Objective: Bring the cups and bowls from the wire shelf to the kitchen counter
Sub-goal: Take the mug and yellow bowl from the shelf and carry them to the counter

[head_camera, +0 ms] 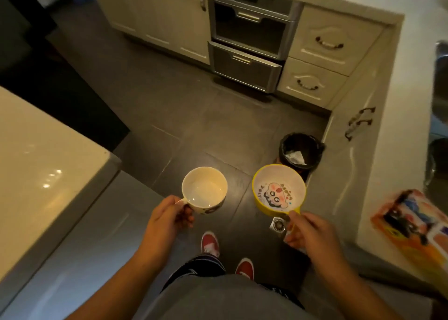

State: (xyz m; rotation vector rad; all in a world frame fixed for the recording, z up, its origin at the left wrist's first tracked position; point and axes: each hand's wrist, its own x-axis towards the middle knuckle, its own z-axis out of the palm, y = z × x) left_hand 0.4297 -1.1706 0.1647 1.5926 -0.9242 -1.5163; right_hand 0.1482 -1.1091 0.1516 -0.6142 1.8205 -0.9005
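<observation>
My left hand (167, 216) grips the handle of a wide white cup (204, 188), empty, with a dark print low on its side. My right hand (309, 232) holds the handle of a yellow bowl (278, 190) whose white inside shows a cartoon drawing. Both are carried upright, side by side, above the dark tiled floor. The kitchen counter (397, 115) runs along the right side and across the top of the view. The wire shelf is out of sight.
A black-lined waste bin (301, 151) stands on the floor by the counter's cupboards, just beyond the bowl. A colourful box (412, 225) lies on the counter near my right hand. A pale appliance top (41, 174) fills the left. An oven (252, 40) sits ahead.
</observation>
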